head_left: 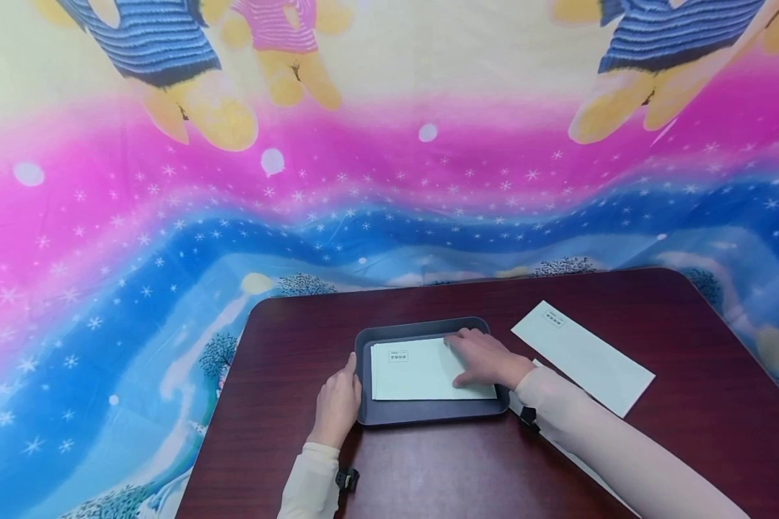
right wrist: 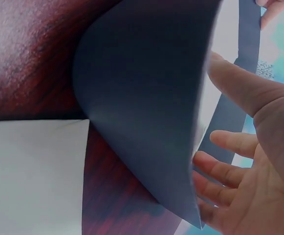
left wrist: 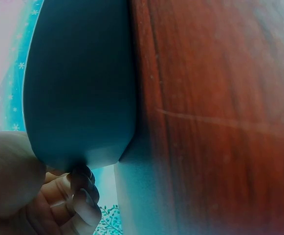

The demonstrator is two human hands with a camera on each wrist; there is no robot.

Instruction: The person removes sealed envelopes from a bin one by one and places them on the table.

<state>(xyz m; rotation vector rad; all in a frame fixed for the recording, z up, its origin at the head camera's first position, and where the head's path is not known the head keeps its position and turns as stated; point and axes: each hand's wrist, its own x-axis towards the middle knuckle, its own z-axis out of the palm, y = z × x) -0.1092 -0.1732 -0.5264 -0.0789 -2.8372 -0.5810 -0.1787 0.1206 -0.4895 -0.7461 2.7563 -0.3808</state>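
A grey rectangular tray point(head_left: 432, 413) stands on the table, with a small stack of white envelopes point(head_left: 422, 375) inside it; the top one bears a small printed box at its upper left. At the tray's left end, my left hand point(head_left: 337, 404) holds the rim, and in the left wrist view its curled fingers point(left wrist: 85, 198) meet the end wall. My right hand point(head_left: 483, 358) rests over the right part of the stack, thumb and fingers spread apart. In the right wrist view its fingers point(right wrist: 225, 171) reach past the tray wall onto the envelopes, fingertips partly hidden.
Right of the tray, a loose white envelope point(head_left: 584, 357) lies slantwise on the dark red-brown table point(head_left: 298, 339). Another white paper piece point(head_left: 581, 461) lies partly under my right forearm. Behind the table hangs a colourful printed cloth point(head_left: 389, 158).
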